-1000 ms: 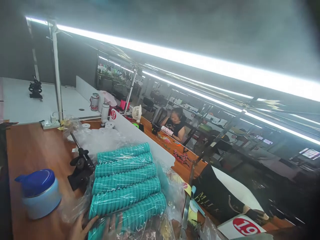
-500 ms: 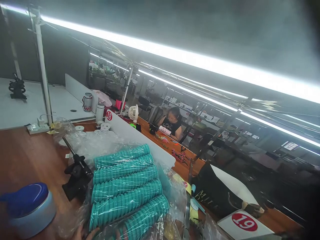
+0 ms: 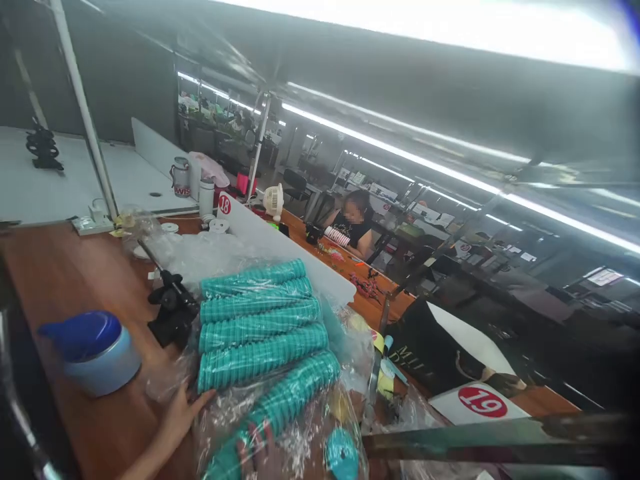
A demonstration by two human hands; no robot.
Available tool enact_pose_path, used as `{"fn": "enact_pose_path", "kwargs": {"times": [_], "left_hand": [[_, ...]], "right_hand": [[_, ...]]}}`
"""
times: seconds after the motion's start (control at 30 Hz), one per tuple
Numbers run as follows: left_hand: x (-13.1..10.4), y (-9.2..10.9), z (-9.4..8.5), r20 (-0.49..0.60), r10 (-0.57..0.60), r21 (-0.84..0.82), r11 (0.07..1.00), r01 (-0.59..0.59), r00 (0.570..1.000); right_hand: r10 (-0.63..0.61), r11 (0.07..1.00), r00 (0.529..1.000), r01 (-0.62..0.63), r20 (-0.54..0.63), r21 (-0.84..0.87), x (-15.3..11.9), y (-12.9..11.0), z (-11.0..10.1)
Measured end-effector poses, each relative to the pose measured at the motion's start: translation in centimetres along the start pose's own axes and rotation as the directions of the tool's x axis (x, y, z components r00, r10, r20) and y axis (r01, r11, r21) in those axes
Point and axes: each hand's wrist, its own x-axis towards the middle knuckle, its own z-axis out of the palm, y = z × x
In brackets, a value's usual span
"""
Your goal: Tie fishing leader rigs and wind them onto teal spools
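A clear plastic bag (image 3: 300, 427) holds several rows of stacked teal discs (image 3: 265, 350), which look like thin spools. My left hand (image 3: 180, 417) is at the near left corner of the bag, thumb and forefinger spread, touching the end of a row. Through the plastic I see the fingers of my right hand (image 3: 257, 443) curled on the front row (image 3: 295, 390), which bends down toward me. Whether that hand is inside the bag or under a fold, I cannot tell. Right of it, one teal disc (image 3: 343, 453) shows its round face with a small centre hole.
A light-blue container with a dark-blue lid (image 3: 100, 353) stands left, beside a black clamp stand (image 3: 173, 303). White spools (image 3: 219, 226) lie behind the bag. A white divider (image 3: 290, 257) separates a co-worker (image 3: 353, 223) at another bench. A black paper bag (image 3: 430, 353) is right.
My view has tipped downward, showing more of both hands. The front row now bends and stretches toward me, and a single disc's face has come into sight at the lower right.
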Motion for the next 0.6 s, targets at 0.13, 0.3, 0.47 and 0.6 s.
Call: {"fn": "enact_pose_path", "kwargs": {"times": [0.13,0.3,0.47,0.6], "left_hand": [[-0.3,1.4,-0.2,0.06,0.049,0.03,0.998,-0.051,0.997],[-6.1,4.7,-0.3,0.013,0.132,0.133,0.982,-0.133,0.991],[-17.1,5.3,0.2,0.586,0.319,0.136,0.868,-0.478,0.745],[-18.1,3.0,-1.2,0.701,0.28,0.344,0.672,-0.655,0.656]], "right_hand": [[-0.099,0.994,0.981,0.092,0.168,0.051,-3.0,1.2,0.5],[-0.234,0.971,0.958,0.239,0.167,-0.012,-4.6,1.7,0.6],[-0.321,0.944,0.931,0.329,0.171,-0.02,-4.5,2.6,-0.4],[-0.336,0.939,0.914,0.345,0.227,0.002,-4.9,3.5,-0.9]]}}
